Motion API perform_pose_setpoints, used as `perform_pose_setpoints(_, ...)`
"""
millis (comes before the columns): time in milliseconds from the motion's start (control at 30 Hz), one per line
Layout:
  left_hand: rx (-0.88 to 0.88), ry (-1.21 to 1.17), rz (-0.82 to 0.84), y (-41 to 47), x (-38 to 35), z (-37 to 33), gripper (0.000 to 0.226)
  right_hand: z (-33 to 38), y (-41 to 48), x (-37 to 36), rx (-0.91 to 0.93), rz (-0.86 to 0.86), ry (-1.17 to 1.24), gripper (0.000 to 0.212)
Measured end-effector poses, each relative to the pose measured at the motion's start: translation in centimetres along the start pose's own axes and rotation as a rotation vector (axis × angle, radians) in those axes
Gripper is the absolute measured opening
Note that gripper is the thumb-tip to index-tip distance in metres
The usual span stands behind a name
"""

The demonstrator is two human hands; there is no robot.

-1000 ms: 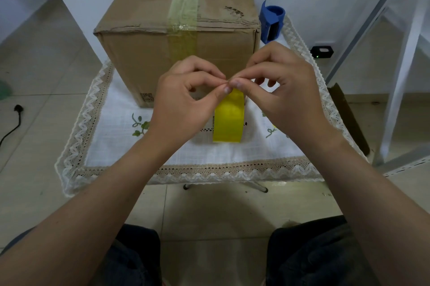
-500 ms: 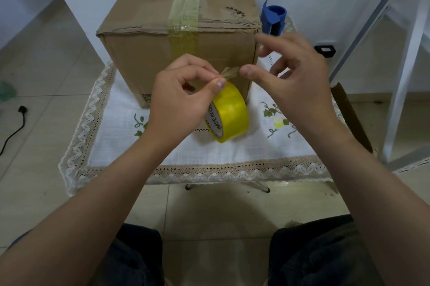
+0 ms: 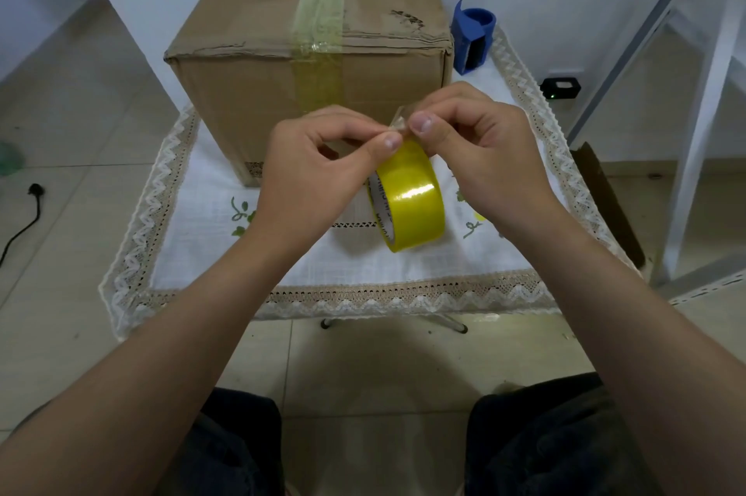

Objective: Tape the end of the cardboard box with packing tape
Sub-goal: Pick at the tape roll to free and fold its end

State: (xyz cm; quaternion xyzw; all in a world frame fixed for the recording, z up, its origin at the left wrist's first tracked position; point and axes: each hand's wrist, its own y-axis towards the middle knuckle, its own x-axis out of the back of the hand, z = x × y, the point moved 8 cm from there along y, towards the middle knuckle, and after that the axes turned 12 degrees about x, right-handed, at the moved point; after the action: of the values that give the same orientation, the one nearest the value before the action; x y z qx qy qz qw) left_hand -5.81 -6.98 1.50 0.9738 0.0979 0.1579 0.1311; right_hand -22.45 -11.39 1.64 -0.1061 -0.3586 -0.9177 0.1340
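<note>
A brown cardboard box (image 3: 250,92) stands on the small table, with a strip of yellowish tape (image 3: 319,51) running along its top seam and down its near end. In front of the box my left hand (image 3: 315,172) holds a roll of yellow packing tape (image 3: 409,195) up off the cloth. My right hand (image 3: 480,156) pinches the roll's loose clear end (image 3: 397,120) between thumb and forefinger, right beside my left thumb. The roll's far side is hidden behind my fingers.
A white tablecloth with a lace border (image 3: 363,293) covers the table. A blue tape dispenser (image 3: 472,37) stands behind the box's right corner. A white metal frame (image 3: 702,100) rises at the right, with a flat cardboard piece (image 3: 605,197) leaning beside the table. A black cable (image 3: 24,217) lies on the tiled floor at left.
My right hand came back from its raised, spread pose and closed on the tape's loose end. The roll turned so its yellow face shows more.
</note>
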Motion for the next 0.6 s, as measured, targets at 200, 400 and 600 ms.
perform_pose_setpoints(200, 0.053, -0.067, -0.023, 0.03, 0.36, -0.07, 0.02, 0.15, -0.14, 0.21, 0.008, 0.003, -0.067, 0.012)
perform_pose_setpoints(400, 0.038, -0.035, -0.016, 0.01, 0.07, -0.31, 0.007, 0.56, -0.16, -0.12, 0.024, 0.033, -0.097, 0.017)
perform_pose_setpoints(600, 0.055, 0.016, -0.043, 0.13, 0.39, 0.01, 0.002, 0.37, -0.31, -0.43, -0.012, 0.034, -0.085, 0.013)
